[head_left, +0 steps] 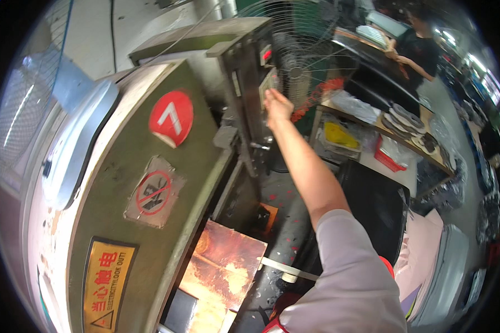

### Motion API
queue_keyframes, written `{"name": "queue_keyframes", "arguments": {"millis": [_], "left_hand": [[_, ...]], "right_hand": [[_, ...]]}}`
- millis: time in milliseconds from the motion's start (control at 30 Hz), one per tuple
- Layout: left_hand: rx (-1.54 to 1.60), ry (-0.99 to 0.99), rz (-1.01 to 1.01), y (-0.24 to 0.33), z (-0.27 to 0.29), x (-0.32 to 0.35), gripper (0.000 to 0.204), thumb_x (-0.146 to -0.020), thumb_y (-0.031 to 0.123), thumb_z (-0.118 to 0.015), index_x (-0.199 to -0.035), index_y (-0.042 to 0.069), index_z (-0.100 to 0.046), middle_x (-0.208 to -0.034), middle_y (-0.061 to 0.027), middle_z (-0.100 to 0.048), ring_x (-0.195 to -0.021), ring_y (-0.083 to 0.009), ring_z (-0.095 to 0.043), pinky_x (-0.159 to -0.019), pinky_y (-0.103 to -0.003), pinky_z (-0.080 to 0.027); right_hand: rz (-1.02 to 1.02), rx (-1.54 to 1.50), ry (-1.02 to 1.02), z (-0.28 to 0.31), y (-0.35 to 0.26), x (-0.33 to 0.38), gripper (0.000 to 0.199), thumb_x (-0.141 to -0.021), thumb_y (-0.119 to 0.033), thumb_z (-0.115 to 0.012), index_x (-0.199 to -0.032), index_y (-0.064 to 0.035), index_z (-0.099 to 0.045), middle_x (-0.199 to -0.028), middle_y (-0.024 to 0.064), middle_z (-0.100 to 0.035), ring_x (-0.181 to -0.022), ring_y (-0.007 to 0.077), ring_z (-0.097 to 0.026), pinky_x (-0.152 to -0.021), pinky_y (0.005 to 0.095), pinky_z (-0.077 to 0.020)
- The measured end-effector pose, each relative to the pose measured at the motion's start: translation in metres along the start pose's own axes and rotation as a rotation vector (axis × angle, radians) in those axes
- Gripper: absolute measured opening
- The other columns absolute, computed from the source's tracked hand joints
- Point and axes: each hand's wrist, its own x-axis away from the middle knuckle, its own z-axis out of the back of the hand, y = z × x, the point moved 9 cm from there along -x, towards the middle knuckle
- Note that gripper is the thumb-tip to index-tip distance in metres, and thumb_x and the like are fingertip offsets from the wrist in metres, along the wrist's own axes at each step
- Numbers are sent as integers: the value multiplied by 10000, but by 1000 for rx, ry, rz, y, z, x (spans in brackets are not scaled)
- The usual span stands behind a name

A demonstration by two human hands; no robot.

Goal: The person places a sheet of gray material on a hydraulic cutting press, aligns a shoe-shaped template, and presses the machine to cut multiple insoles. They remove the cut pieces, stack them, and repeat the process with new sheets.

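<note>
My right hand [279, 107] reaches up to a narrow control panel [268, 83] on the end of a large green press-like machine [197, 133]. Its fingers are bent together against the panel. Whatever they grip or touch there is hidden behind them. A red-lit switch [267, 55] sits just above the hand. Below, a worn brown board [222, 261] lies in the machine's opening, with a dark flat piece [179, 311] at its near left edge. My left hand is out of view.
A wire-guarded fan [297, 72] stands behind the panel. To the right, a shelf table [416, 147] bears stacked cut pieces, with a red basket [389, 154] below. A black-covered surface [372, 205] lies beside my arm. Another person [419, 53] works at the far right.
</note>
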Motion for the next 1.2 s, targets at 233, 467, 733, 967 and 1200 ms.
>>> {"name": "queue_keyframes", "arguments": {"millis": [233,467,733,967,1200], "left_hand": [[94,-30,-134,65,-20,0,392,-852,437,-604,-821,50,-652,-763,-161,-641,-717,-347,-600,-655,-496,-465],[105,-32,-156,37,-25,0,389,-843,450,-614,-830,63,-648,-767,-161,-639,-719,-354,-598,-658,-512,-460],[-615,-303,-547,-42,-16,19,379,-814,477,-643,-894,107,-659,-797,-174,-642,-757,-364,-602,-696,-567,-438],[402,-293,-678,-31,79,65,248,-875,141,-575,-1078,1,-598,-1003,-168,-608,-947,-328,-563,-839,-425,-423],[826,-449,-670,-101,116,45,233,-835,45,-584,-1063,1,-600,-986,-179,-595,-927,-367,-546,-825,-428,-437]], "right_hand": [[-38,-121,-112,10,6,125,287,-881,-143,-625,-1148,-95,-531,-765,-7,-544,-602,75,-512,-509,221,-452],[40,267,-828,27,72,490,150,-852,-99,-630,-997,-74,-604,-817,7,-556,-739,98,-541,-628,261,-463],[713,593,-1391,105,38,790,315,-708,-337,-659,-849,-79,-546,-865,114,-548,-804,280,-555,-758,508,-405],[437,1140,-1132,111,27,778,306,-843,-379,-604,-859,-85,-687,-713,73,-628,-818,261,-590,-992,456,-338],[608,1235,-849,103,-1,828,228,-785,-227,-667,-948,-68,-661,-847,110,-647,-896,290,-578,-899,417,-412]]}}
